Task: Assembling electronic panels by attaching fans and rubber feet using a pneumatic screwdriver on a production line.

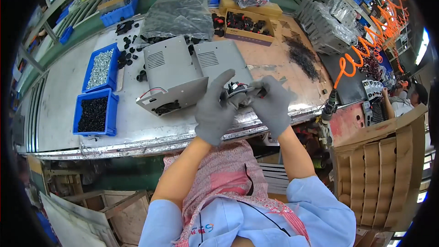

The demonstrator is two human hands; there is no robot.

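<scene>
My left hand (pixel 214 112), in a grey work glove, grips the left side of a small grey piece with dark parts on top (pixel 238 92) over the table's front edge. Its index finger points up and away from the piece. From the other side, my right hand (pixel 273 106), gloved the same, closes its fingers on the piece, with a dark bit showing at the fingertips. The exact kind of piece cannot be made out. Just left of my hands stands a grey vented metal housing (pixel 171 66) with red and dark wires, and a second grey vented panel (pixel 223 59) lies behind them.
Blue bins of silver (pixel 114 75) and black small parts (pixel 76 121) stand at the left. A clear plastic sheet (pixel 178 13) and a carton of black-and-red parts (pixel 273 34) lie farther back. An orange coiled hose with a hanging tool (pixel 330 105) is at right, near a divided carton (pixel 336 178) and another person.
</scene>
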